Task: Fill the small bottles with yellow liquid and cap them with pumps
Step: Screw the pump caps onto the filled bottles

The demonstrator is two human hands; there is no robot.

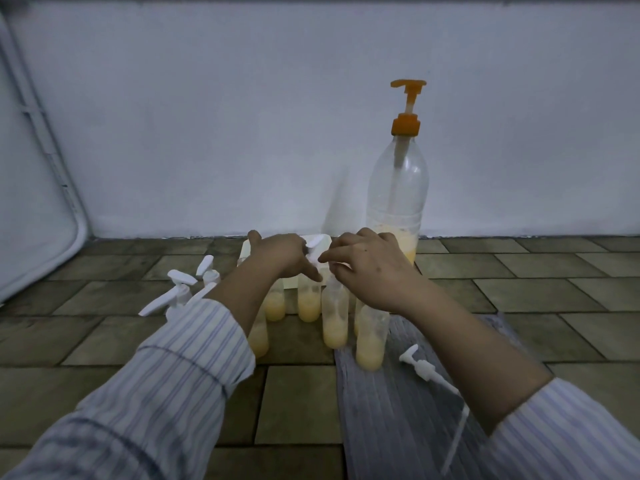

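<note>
Two hands meet over bottle cluster, head view. Left hand pinches white pump by head; right hand fingertips curl at pump collar, exact grip hidden. Pump sits directly between hands, long axis near vertical, over neck of open bottle just below right hand. Both hands equally near. Spare pump lies on cloth under right forearm. Capped bottles outside left wrist. Big dispenser beyond right hand.
</note>
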